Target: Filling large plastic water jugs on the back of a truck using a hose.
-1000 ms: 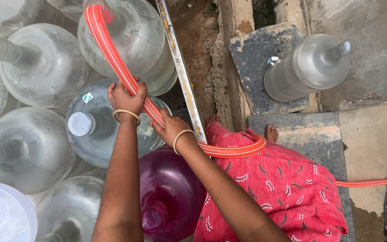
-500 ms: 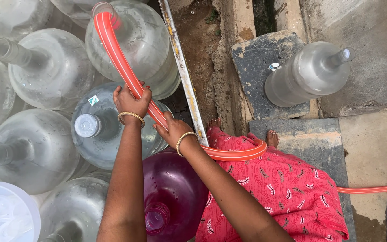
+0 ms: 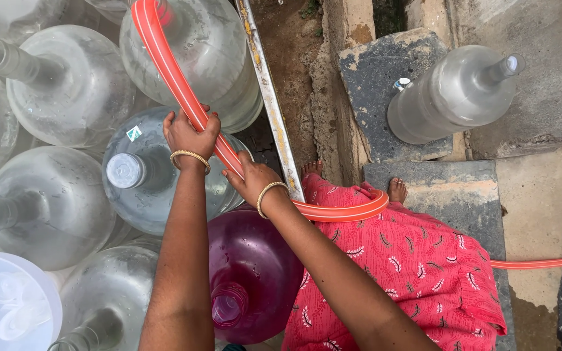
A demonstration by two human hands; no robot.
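Note:
An orange hose (image 3: 170, 68) runs from the top of the view down across the jugs, loops past my waist and leaves at the right. My left hand (image 3: 190, 135) grips it over a capped clear water jug (image 3: 144, 175). My right hand (image 3: 252, 179) holds the same hose a little lower, above a purple jug (image 3: 255, 273) with an open neck. The hose's upper end reaches a large clear jug (image 3: 209, 58) at the top; its tip is cut off by the frame edge. Both wrists wear gold bangles.
Several clear jugs crowd the left side, and a white tub (image 3: 8, 312) holding caps sits at bottom left. A metal rail (image 3: 268, 97) edges the jugs. Another clear jug (image 3: 456, 91) lies on a stone slab (image 3: 385, 65) at right. My bare feet (image 3: 395, 190) stand on stone.
Both hands and the hose sit slightly lower and further right in the view; the grip on the hose is unchanged. The camera has shifted a little.

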